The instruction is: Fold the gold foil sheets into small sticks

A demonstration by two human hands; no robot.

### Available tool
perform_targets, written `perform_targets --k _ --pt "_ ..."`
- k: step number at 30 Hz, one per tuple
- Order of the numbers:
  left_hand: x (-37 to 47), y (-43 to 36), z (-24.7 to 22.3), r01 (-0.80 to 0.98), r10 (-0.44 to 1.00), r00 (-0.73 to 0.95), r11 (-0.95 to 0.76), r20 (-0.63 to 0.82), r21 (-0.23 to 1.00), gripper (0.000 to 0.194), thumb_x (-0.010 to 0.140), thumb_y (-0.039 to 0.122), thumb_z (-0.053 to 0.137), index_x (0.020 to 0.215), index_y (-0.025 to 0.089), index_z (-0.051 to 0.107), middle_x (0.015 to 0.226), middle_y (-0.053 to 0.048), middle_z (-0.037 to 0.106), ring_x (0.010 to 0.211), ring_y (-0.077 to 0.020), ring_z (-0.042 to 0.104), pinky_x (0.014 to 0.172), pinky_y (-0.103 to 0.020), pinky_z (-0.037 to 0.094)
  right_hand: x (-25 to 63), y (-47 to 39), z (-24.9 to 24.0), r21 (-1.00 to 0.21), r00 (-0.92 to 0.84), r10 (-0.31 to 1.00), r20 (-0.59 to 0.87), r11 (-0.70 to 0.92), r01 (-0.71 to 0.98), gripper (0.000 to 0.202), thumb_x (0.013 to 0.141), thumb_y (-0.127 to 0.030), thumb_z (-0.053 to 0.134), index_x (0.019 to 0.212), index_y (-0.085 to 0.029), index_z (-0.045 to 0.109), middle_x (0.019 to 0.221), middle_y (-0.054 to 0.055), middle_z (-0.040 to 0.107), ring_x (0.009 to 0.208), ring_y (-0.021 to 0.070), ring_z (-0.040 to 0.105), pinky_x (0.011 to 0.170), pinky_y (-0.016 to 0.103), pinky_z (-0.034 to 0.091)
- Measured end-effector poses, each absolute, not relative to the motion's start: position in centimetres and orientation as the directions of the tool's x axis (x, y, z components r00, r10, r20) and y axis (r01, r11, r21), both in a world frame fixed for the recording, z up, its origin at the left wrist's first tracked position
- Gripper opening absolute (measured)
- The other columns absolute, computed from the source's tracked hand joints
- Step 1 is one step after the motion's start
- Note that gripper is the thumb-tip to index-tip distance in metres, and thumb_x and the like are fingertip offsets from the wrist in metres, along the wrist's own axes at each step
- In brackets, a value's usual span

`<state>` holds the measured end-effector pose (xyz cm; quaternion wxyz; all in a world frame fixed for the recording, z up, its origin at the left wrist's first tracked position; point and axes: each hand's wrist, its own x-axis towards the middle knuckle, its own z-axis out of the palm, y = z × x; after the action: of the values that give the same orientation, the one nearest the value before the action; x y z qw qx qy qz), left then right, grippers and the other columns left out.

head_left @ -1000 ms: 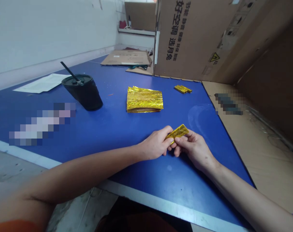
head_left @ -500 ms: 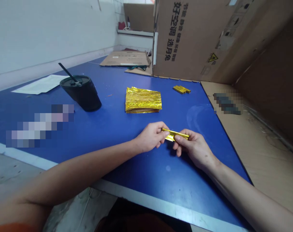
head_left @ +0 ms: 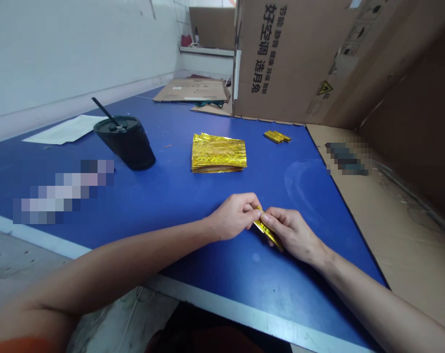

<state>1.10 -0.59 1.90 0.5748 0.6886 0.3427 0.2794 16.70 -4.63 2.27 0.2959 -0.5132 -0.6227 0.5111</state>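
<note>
The left hand [head_left: 235,215] pinches the upper end of a gold strip [head_left: 270,234] between thumb and bent fingers. The right hand [head_left: 292,233] pinches the same strip just beside it, thumb on the near face and fingers curled behind (the thumbs all but meet, and whether they touch is hard to tell). From this double grip the strip slants down and to the right, its lower end showing below the right palm. It lies over the blue table [head_left: 215,196]; whether it touches the surface cannot be told.

Beyond the grip and a little to its left sits a stack [head_left: 218,154] of gold sheets, their layered edges facing the person. Beyond the grip, slightly to its right, lie a few small gold pieces [head_left: 277,137], set close together. Well to the left of the grip, and farther away, stands a black cup [head_left: 134,147] with a straw [head_left: 104,111] slanting out of its lid; white paper [head_left: 64,130] lies behind it. Past the pieces rises a printed carton [head_left: 288,63]. To the right of the grip, cardboard [head_left: 391,220] borders the table, with a blurred dark thing [head_left: 345,158] on it.
</note>
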Motion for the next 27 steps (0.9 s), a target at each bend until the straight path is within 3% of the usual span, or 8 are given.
perform_targets --k 5,11,16,22,27 --pt "0.9 -0.2 2.0 0.090 0.818 0.571 -0.148 0.071 0.985 0.008 0.077 0.020 0.047 0.071 0.015 0.046 0.046 0.008 0.042 0.038 -0.0024 0.035 0.039 -0.014 0.027 17.4 -4.2 2.4 -0.960 -0.342 0.918 -0.201 -0.117 0.253 0.035 0.080 -0.047 0.046 0.067 -0.015 0.052 0.048 -0.002 0.056 0.032 0.0058 0.043 0.033 0.018 0.032" --pt "0.6 0.3 2.0 0.071 0.830 0.547 -0.178 0.111 0.981 0.009 0.077 0.021 0.047 0.072 0.015 0.046 0.046 0.009 0.042 0.036 -0.0017 0.034 0.039 -0.014 0.027 17.5 -4.1 2.8 -0.961 -0.288 0.935 -0.206 -0.138 0.240 0.033 0.078 -0.047 0.050 0.066 -0.015 0.052 0.043 -0.003 0.055 0.029 0.0060 0.042 0.031 0.017 0.029" --pt "0.3 0.7 2.3 0.072 0.859 0.494 -0.197 0.137 0.978 0.010 0.077 0.022 0.047 0.071 0.015 0.045 0.044 0.009 0.042 0.034 -0.0016 0.033 0.039 -0.015 0.027 17.5 -4.0 2.9 -0.966 -0.286 0.933 -0.220 -0.168 0.195 0.034 0.076 -0.047 0.051 0.063 -0.016 0.051 0.044 -0.001 0.058 0.031 0.0080 0.047 0.034 0.020 0.035" --pt "0.1 1.1 2.5 0.095 0.856 0.509 -0.154 0.085 0.984 0.011 0.077 0.024 0.047 0.071 0.015 0.045 0.043 0.009 0.042 0.034 -0.0020 0.032 0.038 -0.015 0.025 17.5 -4.0 2.8 -0.969 -0.278 0.940 -0.197 -0.143 0.203 0.034 0.077 -0.048 0.050 0.066 -0.016 0.052 0.046 -0.001 0.058 0.033 0.0080 0.048 0.036 0.020 0.036" --pt "0.4 0.2 2.5 0.163 0.790 0.613 -0.125 -0.001 0.979 0.010 0.077 0.021 0.047 0.069 0.014 0.045 0.044 0.008 0.040 0.038 -0.0027 0.035 0.039 -0.014 0.026 17.0 -4.3 2.9 -0.960 -0.391 0.887 -0.246 -0.166 0.227 0.035 0.075 -0.049 0.054 0.073 -0.015 0.053 0.058 0.001 0.062 0.042 0.0076 0.052 0.041 0.020 0.037"
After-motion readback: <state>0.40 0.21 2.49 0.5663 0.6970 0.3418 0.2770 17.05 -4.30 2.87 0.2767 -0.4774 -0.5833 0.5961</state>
